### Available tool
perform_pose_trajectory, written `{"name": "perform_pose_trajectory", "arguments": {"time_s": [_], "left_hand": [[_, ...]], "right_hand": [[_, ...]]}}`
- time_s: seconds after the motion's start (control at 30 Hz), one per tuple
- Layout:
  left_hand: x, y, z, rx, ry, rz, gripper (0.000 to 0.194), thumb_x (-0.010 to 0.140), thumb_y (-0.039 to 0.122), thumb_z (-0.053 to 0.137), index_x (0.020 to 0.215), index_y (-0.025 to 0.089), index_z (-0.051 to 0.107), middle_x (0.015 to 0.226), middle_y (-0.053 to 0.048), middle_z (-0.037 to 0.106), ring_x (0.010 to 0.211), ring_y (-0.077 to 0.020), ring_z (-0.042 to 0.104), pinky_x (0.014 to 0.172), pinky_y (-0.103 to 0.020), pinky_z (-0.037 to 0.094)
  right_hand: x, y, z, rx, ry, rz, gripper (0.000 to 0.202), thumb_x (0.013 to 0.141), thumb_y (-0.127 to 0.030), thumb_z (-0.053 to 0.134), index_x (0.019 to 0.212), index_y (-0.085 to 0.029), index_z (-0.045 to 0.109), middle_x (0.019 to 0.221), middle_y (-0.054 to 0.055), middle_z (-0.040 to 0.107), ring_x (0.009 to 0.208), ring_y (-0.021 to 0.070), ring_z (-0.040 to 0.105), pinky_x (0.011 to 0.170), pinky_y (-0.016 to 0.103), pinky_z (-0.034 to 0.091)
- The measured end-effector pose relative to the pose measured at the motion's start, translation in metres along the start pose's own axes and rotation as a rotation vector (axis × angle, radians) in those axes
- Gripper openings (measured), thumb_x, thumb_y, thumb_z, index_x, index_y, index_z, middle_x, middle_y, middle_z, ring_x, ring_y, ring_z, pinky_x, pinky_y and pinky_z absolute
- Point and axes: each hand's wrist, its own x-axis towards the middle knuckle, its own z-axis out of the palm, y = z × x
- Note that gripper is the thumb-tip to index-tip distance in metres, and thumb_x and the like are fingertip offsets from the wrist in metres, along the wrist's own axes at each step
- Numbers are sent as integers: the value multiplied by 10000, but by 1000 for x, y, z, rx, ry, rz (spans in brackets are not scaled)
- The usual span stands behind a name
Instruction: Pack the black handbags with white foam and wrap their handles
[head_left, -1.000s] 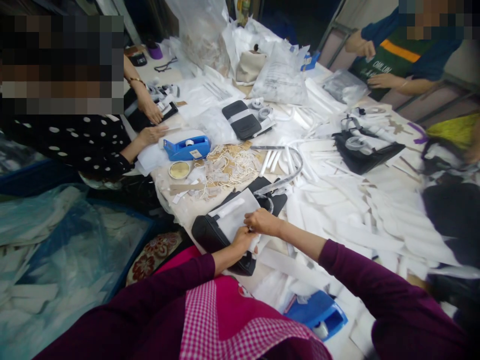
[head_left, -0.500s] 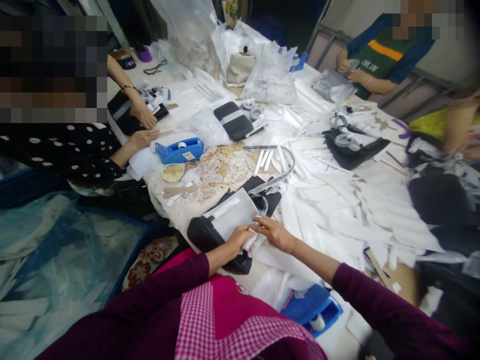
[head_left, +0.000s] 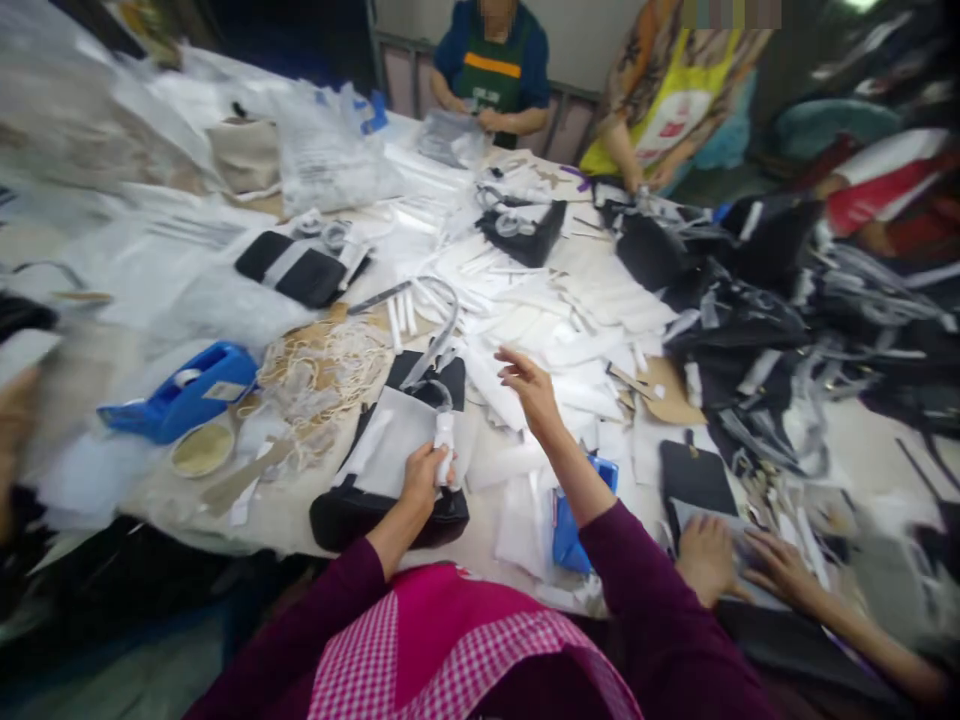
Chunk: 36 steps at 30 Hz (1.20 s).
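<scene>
Head view shows the two hands parted: a moment ago they met over the white wrapped piece (head_left: 444, 438), and now only the left hand (head_left: 421, 480) grips it, fingers closed around its lower part. The right hand (head_left: 531, 392) has moved off, up and to the right, and hangs above the loose white sheets (head_left: 592, 305) with fingers loosely spread; nothing can be seen in it. The black bag (head_left: 345, 522) lies beneath the left hand, its pale cover sheet (head_left: 394, 430) just to that hand's left and beyond it, while the covered strap (head_left: 450, 318) arches farther out, beyond the left hand. The view has also swung right, bringing a co-worker's hands (head_left: 705, 550) into sight, to the right of the right forearm. A blue tape dispenser (head_left: 568, 540) stands just beside that forearm. For the work, the change seems to leave the wrapping in the left hand's keeping alone, with the right one free; whether the wrap is fastened cannot be told.
</scene>
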Motion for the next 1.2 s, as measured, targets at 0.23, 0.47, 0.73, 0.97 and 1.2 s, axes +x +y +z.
{"name": "perform_pose_trajectory", "arguments": {"time_s": [0.23, 0.47, 0.73, 0.97, 1.2], "left_hand": [[4, 4, 4, -2, -45, -6, 320, 590, 368, 705, 740, 119, 571, 578, 16, 586, 363, -70, 433, 375, -211, 294], [4, 7, 5, -30, -65, -25, 324, 540, 309, 729, 718, 129, 528, 577, 11, 597, 364, -72, 434, 383, -218, 294], [4, 5, 4, -41, -63, -23, 304, 556, 265, 712, 736, 133, 505, 607, -4, 618, 381, -87, 459, 393, -224, 299], [4, 3, 4, -42, -48, -6, 337, 569, 261, 711, 802, 127, 508, 628, -19, 629, 393, -102, 476, 402, -232, 315], [2, 3, 5, -28, -25, -7, 372, 610, 265, 703, 877, 141, 476, 634, -13, 632, 389, -94, 468, 404, -217, 311]], "right_hand": [[-171, 8, -97, -98, 812, 524, 481, 689, -323, 492, 1114, -122, 593, 1157, 144, 639, 854, 191, 596, 690, 287, 480], [-277, 22, -112, -132, 776, 837, 394, 673, -450, 542, 894, -132, 614, 716, 103, 694, 558, 177, 529, 468, 252, 373], [-284, 42, -93, -20, 750, 851, 348, 529, -409, 713, 741, -169, 577, 516, 18, 598, 538, 200, 589, 540, 292, 453], [-311, 28, -68, -4, 985, 765, 444, 541, -486, 698, 814, -162, 563, 564, -27, 559, 516, 132, 518, 488, 234, 393], [-342, 40, -34, -18, 1059, 862, 438, 549, -580, 670, 666, -181, 531, 517, -37, 477, 425, 95, 392, 393, 222, 279]]}}
